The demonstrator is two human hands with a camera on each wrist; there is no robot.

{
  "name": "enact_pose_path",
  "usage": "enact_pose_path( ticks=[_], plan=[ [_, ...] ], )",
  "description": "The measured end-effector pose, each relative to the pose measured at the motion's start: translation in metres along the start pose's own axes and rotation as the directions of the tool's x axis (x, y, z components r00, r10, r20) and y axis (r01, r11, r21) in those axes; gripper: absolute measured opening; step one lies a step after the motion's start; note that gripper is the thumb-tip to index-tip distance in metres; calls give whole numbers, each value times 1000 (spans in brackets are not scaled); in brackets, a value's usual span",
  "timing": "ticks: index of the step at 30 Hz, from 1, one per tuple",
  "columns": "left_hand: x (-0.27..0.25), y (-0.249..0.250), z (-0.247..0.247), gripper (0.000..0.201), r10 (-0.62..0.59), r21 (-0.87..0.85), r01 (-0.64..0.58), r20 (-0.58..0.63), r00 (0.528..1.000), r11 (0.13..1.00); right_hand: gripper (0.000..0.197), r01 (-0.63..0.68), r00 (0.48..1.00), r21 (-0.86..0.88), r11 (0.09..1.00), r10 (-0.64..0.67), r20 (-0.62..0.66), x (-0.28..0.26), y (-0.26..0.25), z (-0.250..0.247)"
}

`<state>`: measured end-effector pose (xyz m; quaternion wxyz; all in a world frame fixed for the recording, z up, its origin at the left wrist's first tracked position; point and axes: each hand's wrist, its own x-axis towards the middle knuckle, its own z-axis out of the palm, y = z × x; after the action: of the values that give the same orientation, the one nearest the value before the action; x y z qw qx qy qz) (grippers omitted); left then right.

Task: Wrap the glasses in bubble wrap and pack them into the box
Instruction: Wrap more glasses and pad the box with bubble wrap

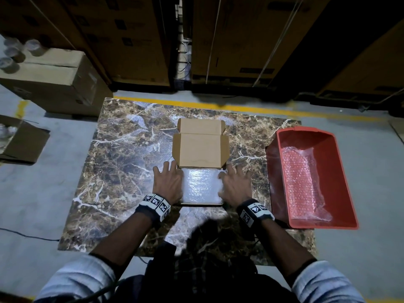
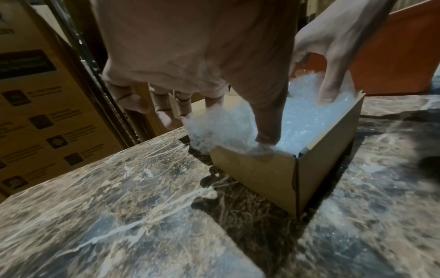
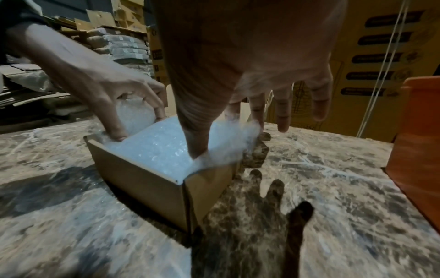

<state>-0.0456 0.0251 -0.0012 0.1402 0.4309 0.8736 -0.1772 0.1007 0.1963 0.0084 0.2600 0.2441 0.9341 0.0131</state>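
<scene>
A small cardboard box (image 1: 201,149) stands on the marble table (image 1: 122,171), its lid flipped back. White bubble wrap (image 1: 200,185) fills its opening and bulges over both side walls. No glass shows; whatever lies under the wrap is hidden. My left hand (image 1: 167,182) is at the box's left wall, fingers spread outside it. Its thumb (image 2: 266,135) presses down into the wrap (image 2: 304,120). My right hand (image 1: 235,184) mirrors it at the right wall, its thumb (image 3: 195,146) pushed into the wrap (image 3: 157,150) near the box's (image 3: 142,180) front corner.
A red plastic bin (image 1: 323,225) stands on the table's right part with a bubble wrap sheet (image 1: 303,180) lying in it. Left of the table, several clear glasses (image 1: 13,53) sit on a large carton (image 1: 54,84). Tall cartons line the back.
</scene>
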Motion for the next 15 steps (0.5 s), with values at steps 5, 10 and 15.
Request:
enact_pose_path(
  ticks=[5,10,15],
  plan=[
    [5,-2,3,64,0,3,0,18,1000,1000,63,-37,999,31,999,36,8,5,-7,8],
    [10,-5,13,70,-7,-83,16,105,994,996,76,-25,999,29,999,24,45,12,-7,10],
    [17,-13,19,66,-4,-198,34,151,989,980,80,4,999,64,998,-7,51,24,-7,13]
  ],
)
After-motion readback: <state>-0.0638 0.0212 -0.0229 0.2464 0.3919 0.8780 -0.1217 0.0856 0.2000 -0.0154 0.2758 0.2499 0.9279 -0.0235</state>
